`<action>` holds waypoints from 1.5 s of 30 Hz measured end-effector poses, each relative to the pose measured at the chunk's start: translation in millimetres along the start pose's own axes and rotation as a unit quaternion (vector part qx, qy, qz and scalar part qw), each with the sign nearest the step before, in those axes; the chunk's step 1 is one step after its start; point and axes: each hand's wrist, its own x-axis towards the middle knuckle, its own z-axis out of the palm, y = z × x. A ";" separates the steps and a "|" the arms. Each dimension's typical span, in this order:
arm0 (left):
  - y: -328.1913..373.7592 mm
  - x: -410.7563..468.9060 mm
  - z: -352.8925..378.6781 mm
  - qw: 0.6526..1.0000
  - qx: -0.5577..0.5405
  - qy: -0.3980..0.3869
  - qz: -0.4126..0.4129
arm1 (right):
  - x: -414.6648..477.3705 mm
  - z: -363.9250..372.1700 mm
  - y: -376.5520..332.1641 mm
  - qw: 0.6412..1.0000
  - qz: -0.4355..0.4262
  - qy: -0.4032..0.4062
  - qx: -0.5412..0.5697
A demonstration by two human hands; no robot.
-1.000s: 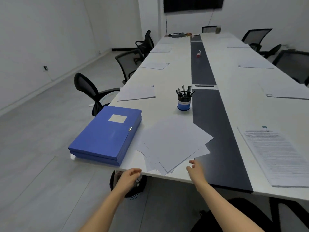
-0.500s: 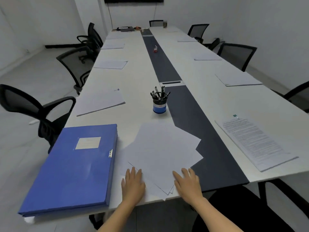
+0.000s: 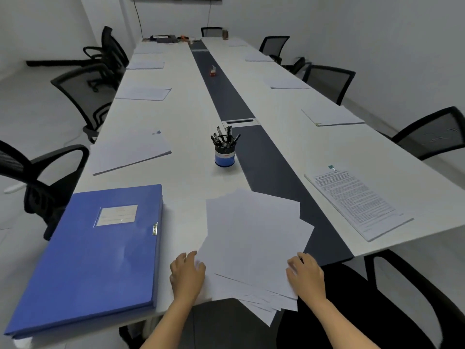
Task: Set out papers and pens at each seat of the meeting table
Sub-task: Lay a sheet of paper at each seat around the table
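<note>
Overhanging the near worktop edge, fanned sheets are flanked by the left hand and right hand, fingers bent against their side edges; a grip cannot be told. One folder lies left, one pen cup beyond bare worktop; at least seven sets are counted.

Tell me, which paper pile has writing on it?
The clipped stack nearest on the right: its top page is covered in printed lines. The others show none.
</note>
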 end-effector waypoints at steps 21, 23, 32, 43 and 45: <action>50.5 12.9 5.9 0.954 -0.125 -0.255 -0.097 | 13.0 -44.2 1.3 0.803 0.235 -0.163 0.523; 51.3 12.5 9.4 0.958 -0.100 -0.256 -0.085 | 13.0 -48.9 2.0 0.833 0.194 -0.167 0.490; 63.9 26.1 -17.8 0.928 -0.288 -0.235 -0.027 | 33.5 -101.6 9.5 0.749 0.137 -0.140 0.633; 80.8 23.3 -61.7 0.810 -0.518 -0.271 0.032 | 47.1 -138.0 -11.9 0.758 -0.002 -0.197 0.622; 73.5 21.3 -60.6 0.810 -0.527 -0.253 0.036 | 46.7 -136.2 -21.0 0.800 0.027 -0.121 0.587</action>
